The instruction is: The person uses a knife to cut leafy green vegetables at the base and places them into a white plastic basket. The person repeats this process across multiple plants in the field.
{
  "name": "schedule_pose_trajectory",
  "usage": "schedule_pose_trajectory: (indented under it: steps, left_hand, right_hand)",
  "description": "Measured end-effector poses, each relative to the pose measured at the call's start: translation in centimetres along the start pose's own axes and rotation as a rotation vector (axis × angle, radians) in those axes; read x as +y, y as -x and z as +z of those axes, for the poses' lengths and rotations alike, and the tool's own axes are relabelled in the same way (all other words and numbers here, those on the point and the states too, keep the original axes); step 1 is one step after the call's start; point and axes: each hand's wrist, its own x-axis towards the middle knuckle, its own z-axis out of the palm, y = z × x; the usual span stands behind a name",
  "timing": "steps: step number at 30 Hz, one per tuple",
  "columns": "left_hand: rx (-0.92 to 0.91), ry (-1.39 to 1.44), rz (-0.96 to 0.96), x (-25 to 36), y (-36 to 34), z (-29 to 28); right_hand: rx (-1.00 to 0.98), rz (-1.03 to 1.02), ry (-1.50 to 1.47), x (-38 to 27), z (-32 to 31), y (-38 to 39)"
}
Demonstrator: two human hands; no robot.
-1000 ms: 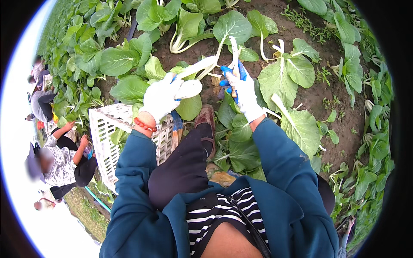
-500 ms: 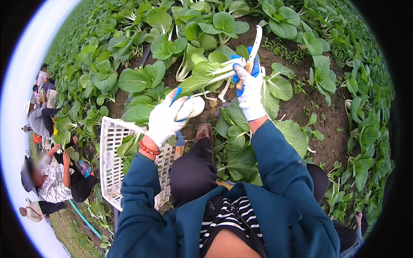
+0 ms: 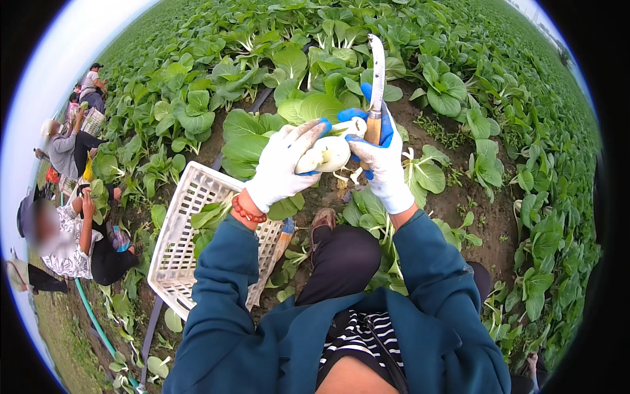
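My left hand (image 3: 281, 165), in a white glove with blue palm side, is closed around a bok choy (image 3: 333, 155). Its pale, rounded base points to the right, while its leaves are partly hidden by the hand. In a matching glove, my right hand (image 3: 386, 172) grips a knife (image 3: 377, 79) by its wooden handle, the slightly curved blade pointing up and away from me. The right fingers are also up against pale stalks beside the bok choy's base; whether they pinch them I cannot tell.
A white slatted crate (image 3: 172, 253) with some leaves inside stands left of my leg. Bok choy plants (image 3: 445, 92) grow ahead and on both sides, with bare soil (image 3: 502, 217) to the right. A green hose (image 3: 92, 315) and several people sit at far left.
My hands have come together, the left moving right with the bok choy. The knife has turned more upright. The leafy stalks at my right hand are now largely hidden. The view has tilted up.
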Motion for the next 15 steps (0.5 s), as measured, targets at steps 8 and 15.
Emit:
schedule_pose_trajectory:
  steps: [8, 15]
  left_hand:
    - [-0.074, 0.826, -0.146, -1.5, 3.8, -2.4]
    - [-0.199, 0.948, -0.444, -2.1, 10.1, -3.6]
  right_hand:
    - [-0.167, 0.109, -0.114, 1.9, 6.1, 0.8]
    - [-0.326, 0.338, -0.015, 3.9, 8.3, 1.6]
